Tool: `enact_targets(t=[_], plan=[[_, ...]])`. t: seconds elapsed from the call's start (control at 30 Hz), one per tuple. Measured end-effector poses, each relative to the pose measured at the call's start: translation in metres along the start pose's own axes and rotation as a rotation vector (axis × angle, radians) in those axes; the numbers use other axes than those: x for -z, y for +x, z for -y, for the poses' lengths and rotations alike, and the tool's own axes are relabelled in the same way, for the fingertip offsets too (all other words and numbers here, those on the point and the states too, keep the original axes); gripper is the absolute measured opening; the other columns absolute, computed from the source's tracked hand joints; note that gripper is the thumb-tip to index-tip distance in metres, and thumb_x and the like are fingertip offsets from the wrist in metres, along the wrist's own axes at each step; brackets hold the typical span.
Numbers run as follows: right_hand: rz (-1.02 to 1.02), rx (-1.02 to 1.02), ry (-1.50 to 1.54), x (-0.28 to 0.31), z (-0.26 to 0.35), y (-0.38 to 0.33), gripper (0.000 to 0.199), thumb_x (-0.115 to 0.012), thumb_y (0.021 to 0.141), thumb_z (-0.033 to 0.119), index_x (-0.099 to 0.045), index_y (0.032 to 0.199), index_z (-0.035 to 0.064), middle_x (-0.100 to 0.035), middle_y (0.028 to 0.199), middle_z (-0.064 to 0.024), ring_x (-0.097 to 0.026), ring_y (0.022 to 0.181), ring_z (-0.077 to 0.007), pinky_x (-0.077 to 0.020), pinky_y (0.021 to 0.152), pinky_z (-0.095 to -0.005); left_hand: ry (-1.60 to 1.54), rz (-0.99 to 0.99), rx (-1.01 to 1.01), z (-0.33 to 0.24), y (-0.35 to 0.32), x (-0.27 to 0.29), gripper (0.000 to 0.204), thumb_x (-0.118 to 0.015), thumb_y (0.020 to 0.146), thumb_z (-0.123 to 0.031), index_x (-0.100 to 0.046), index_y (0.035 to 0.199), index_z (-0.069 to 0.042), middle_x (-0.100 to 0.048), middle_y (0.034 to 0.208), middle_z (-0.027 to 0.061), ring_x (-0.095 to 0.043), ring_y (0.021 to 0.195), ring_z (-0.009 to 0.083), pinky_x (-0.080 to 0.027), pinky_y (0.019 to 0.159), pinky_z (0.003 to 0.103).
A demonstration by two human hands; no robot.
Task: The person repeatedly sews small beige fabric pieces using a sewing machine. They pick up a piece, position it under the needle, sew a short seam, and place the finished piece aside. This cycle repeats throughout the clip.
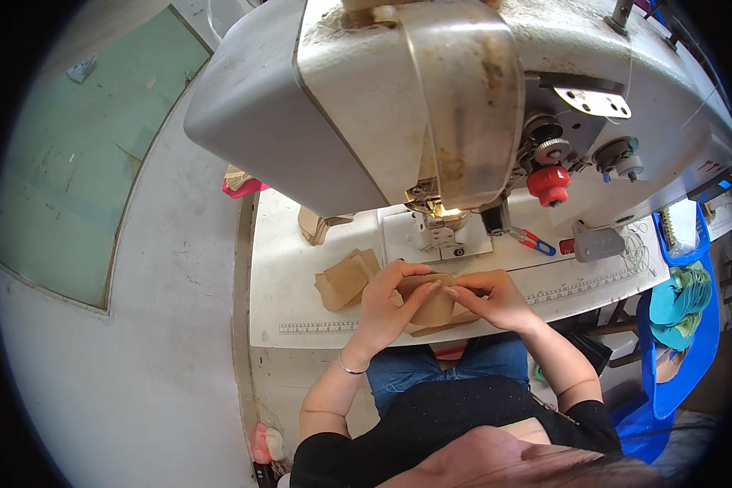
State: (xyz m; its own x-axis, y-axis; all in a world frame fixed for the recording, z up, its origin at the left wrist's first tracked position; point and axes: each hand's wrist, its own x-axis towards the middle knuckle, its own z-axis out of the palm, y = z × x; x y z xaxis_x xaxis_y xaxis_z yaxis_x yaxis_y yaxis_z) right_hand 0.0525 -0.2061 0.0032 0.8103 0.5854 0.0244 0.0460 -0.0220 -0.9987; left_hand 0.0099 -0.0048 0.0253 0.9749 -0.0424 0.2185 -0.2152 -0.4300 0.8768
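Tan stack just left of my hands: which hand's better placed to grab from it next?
Probably your left hand: it's beside that stack, while your right hand is farther. Both hold a tan piece.

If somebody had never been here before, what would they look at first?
Probably the big pale sewing machine filling the top of the picture, with its bright red knob on the right. Next come the left hand and right hand, pinching a tan piece at the table's near edge. Over on the far right, teal pieces stand out in a blue bin.
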Motion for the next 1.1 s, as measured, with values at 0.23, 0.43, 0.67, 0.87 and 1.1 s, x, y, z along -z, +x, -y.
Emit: enact_targets(t=[0.23, 0.43, 0.67, 0.87, 1.1], plan=[[-0.002, 0.006, -0.039, 0.001, 0.003, 0.002, 0.023, -0.059, 0.094, 0.018, -0.068, 0.098, -0.0029, -0.053, 0.064, 0.004, -0.041, 0.06, -0.0012, -0.0339, 0.051, -0.0206, -0.14, -0.158, 0.048, 0.009, 0.0, -0.007, 0.031, -0.071, 0.082, -0.012, -0.062, 0.11, -0.003, -0.063, 0.094, 0.0035, -0.058, 0.092, 0.0127, -0.044, 0.085, 0.025], [-0.099, 0.139, -0.014, -0.005, 0.002, 0.011, 0.025, -0.059, 0.095, 0.021, -0.068, 0.094, -0.0021, -0.047, 0.058, 0.0054, -0.037, 0.054, -0.0007, -0.029, 0.047, -0.0204, -0.564, 0.032, 0.366, 0.012, 0.006, -0.005, 0.031, -0.071, 0.085, -0.022, -0.062, 0.107, -0.002, -0.063, 0.096, 0.0024, -0.058, 0.088, 0.0088, -0.046, 0.079, 0.024], [-0.085, -0.045, 0.06, 0.0, 0.032, 0.042, 0.032, -0.058, 0.094, 0.028, -0.07, 0.087, -0.0003, -0.047, 0.053, 0.0069, -0.037, 0.05, -0.0004, -0.0264, 0.044, -0.0206, -0.623, -0.079, 0.278, 0.014, 0.051, 0.009, 0.028, -0.07, 0.085, -0.017, -0.061, 0.105, 0.001, -0.065, 0.098, 0.0054, -0.06, 0.086, 0.01, -0.049, 0.076, 0.024], [-0.136, -0.072, 0.206, -0.004, 0.031, 0.058, 0.038, -0.058, 0.094, 0.034, -0.07, 0.078, 0.002, -0.044, 0.046, 0.0052, -0.036, 0.041, -0.0021, -0.026, 0.04, -0.0227, -0.75, -0.065, 0.346, 0.014, 0.082, 0.018, 0.03, -0.068, 0.084, -0.011, -0.059, 0.107, 0.005, -0.065, 0.099, 0.0097, -0.063, 0.086, 0.0148, -0.051, 0.075, 0.027], [-0.16, -0.038, 0.182, -0.008, 0.025, 0.058, 0.042, -0.058, 0.094, 0.037, -0.071, 0.074, 0.0017, -0.043, 0.045, 0.0051, -0.037, 0.041, -0.002, -0.0253, 0.041, -0.0221, -0.716, -0.055, 0.299, 0.024, 0.087, 0.02, 0.024, -0.067, 0.082, -0.007, -0.061, 0.1, 0.008, -0.066, 0.096, 0.0114, -0.066, 0.082, 0.0156, -0.053, 0.072, 0.026]])
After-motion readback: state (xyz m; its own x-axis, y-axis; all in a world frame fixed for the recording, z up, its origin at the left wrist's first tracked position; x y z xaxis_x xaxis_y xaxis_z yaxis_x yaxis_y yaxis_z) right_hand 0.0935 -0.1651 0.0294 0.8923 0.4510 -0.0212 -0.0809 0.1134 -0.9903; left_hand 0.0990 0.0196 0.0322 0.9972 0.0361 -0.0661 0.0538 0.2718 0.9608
